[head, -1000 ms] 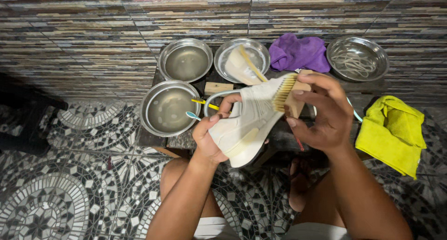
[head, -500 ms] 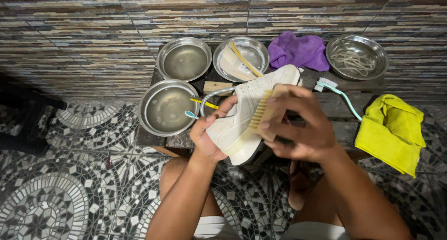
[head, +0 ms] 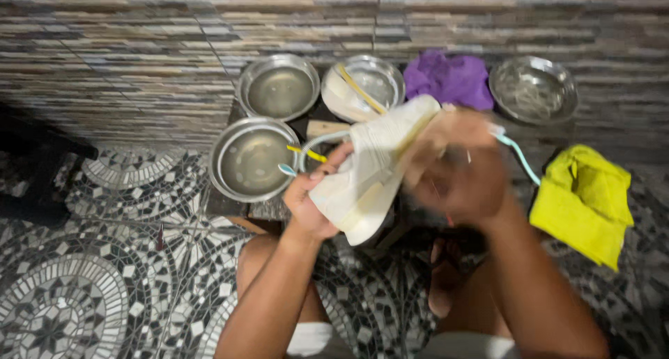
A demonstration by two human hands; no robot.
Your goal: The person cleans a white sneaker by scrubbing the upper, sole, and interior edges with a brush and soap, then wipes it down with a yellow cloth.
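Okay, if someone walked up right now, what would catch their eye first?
Centre frame, the left hand grips a white sneaker while the blurred right hand works against it. Behind sit steel bowls, with a purple cloth at the wall and a yellow cloth on the right.

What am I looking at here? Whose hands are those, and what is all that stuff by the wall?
The camera sits on a person's head and looks down, so you see that person's own two arms and knees. The left hand holds a white sneaker in its grip. The right hand is blurry because it is moving; it seems to press a wooden scrubbing brush against the shoe. On a low dark wooden table by the striped tile wall lie four round shiny metal bowls, such as this one, a crumpled purple cloth, a bright yellow cloth and a pale green-handled brush. The floor is patterned mosaic.
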